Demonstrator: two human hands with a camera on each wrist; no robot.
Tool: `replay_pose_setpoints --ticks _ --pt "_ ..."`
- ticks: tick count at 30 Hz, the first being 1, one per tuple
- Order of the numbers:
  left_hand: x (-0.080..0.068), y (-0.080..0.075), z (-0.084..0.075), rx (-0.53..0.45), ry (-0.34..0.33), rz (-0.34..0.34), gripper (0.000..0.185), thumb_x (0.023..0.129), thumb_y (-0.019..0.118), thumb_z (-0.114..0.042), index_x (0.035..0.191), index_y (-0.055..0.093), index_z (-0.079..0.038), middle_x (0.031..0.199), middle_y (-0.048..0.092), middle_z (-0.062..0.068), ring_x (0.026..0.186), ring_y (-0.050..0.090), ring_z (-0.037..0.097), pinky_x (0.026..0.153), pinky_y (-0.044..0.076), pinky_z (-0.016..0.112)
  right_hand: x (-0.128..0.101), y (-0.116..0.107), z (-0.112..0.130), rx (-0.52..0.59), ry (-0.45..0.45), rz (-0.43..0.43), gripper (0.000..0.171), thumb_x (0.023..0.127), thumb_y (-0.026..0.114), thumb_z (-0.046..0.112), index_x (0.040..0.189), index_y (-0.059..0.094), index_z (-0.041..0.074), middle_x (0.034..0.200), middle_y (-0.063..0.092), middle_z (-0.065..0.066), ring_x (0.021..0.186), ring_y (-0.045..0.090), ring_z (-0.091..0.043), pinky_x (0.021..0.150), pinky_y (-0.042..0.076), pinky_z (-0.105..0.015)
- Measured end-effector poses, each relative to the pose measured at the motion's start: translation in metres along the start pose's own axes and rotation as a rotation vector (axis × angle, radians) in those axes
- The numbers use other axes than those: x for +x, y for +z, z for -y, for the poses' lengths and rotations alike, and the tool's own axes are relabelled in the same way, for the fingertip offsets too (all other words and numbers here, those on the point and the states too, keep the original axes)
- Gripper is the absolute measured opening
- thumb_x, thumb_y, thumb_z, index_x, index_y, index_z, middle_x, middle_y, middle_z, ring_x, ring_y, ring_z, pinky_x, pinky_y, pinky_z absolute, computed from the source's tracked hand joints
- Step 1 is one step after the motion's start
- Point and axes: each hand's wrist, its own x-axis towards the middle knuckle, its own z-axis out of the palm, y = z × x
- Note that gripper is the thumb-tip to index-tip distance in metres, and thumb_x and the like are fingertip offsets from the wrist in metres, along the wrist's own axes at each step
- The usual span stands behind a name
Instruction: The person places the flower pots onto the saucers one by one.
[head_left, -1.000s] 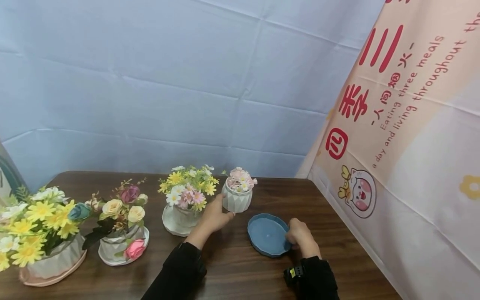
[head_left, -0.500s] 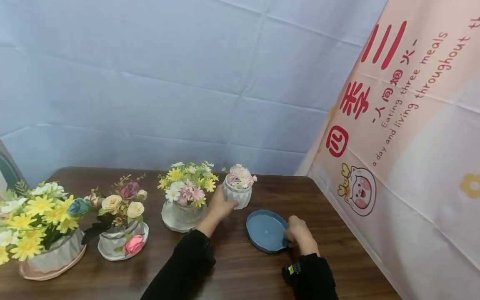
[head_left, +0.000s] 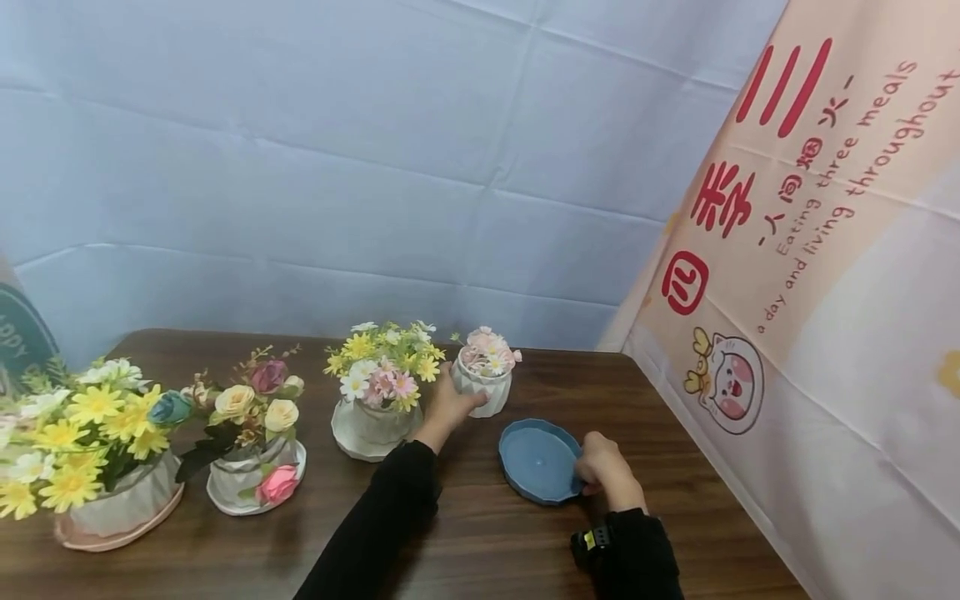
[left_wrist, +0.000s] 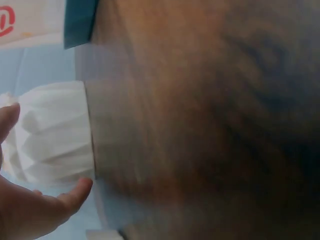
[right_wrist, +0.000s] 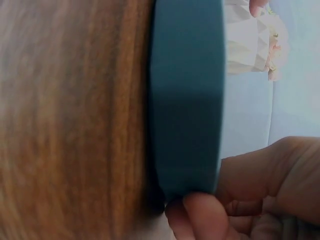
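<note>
Dark wood bench (head_left: 480, 542): left hand (head_left: 448, 406) grips white pot (head_left: 486, 393), right hand (head_left: 604, 471) pinches blue saucer (head_left: 538, 460) rim. Top-heavy pot could tip.

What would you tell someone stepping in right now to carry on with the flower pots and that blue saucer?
Left hand: fingers curled round the small white pot of pink flowers, which stands on the table.
Right hand: pinches the right rim of the blue saucer, which lies empty beside that pot.
Done: three other pots sit in saucers.
Left, probably: the small pot is not yet on the blue saucer.
</note>
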Motion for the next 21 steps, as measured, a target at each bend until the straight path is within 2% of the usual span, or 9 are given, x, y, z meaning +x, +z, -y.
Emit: replay_pose_setpoints --ticks 3,6,10,13,18,21 --pt "0.001 0.004 0.002 0.02 0.001 -0.024 0.088 0.072 0.079 -0.012 0.14 0.025 0.003 0.135 0.038 0.026 0.122 0.039 0.038 0.098 0.035 0.049 -0.001 -0.001 -0.001 0.008 -0.002 -0.003 0.019 0.081 0.051 -0.011 0.1 0.053 -0.014 0.084 0.052 -0.022 0.049 0.058 -0.023 0.045 0.05 -0.029" --pt "0.002 0.007 0.001 0.048 -0.032 -0.065 0.093 0.069 0.082 -0.016 0.141 0.025 0.004 0.134 0.04 0.025 0.122 0.04 0.038 0.097 0.037 0.048 -0.002 0.0 -0.001 0.014 -0.006 -0.001 0.015 0.081 0.051 -0.011 0.095 0.053 -0.012 0.081 0.052 -0.021 0.048 0.058 -0.022 0.045 0.05 -0.028" --pt "0.005 0.011 -0.002 0.045 -0.071 -0.094 0.099 0.066 0.084 -0.019 0.143 0.024 0.002 0.137 0.038 0.024 0.124 0.038 0.038 0.098 0.036 0.048 -0.002 0.0 0.0 0.012 0.009 -0.004 0.018 0.08 0.052 -0.011 0.098 0.054 -0.013 0.086 0.053 -0.022 0.048 0.058 -0.022 0.044 0.05 -0.027" --pt "0.009 0.013 -0.004 0.032 -0.059 -0.109 0.102 0.064 0.085 -0.018 0.144 0.024 0.001 0.139 0.037 0.023 0.125 0.036 0.038 0.099 0.034 0.048 -0.002 0.0 0.0 0.009 0.019 -0.008 0.025 0.08 0.053 -0.011 0.105 0.053 -0.015 0.094 0.053 -0.025 0.048 0.058 -0.022 0.044 0.05 -0.027" --pt "0.013 0.015 -0.006 0.033 -0.028 -0.11 0.111 0.062 0.087 -0.017 0.147 0.018 -0.002 0.145 0.028 0.021 0.129 0.03 0.038 0.102 0.031 0.048 0.0 0.0 0.001 0.016 0.029 -0.005 0.025 0.08 0.052 -0.012 0.105 0.052 -0.014 0.094 0.053 -0.025 0.049 0.058 -0.022 0.045 0.05 -0.027" --pt "0.016 0.014 -0.005 0.028 0.0 -0.104 0.106 0.061 0.088 -0.015 0.145 0.024 0.0 0.142 0.033 0.021 0.127 0.033 0.036 0.102 0.031 0.047 0.0 0.0 0.002 0.019 0.034 -0.009 0.025 0.08 0.052 -0.012 0.105 0.053 -0.014 0.094 0.053 -0.024 0.049 0.059 -0.022 0.045 0.05 -0.028"
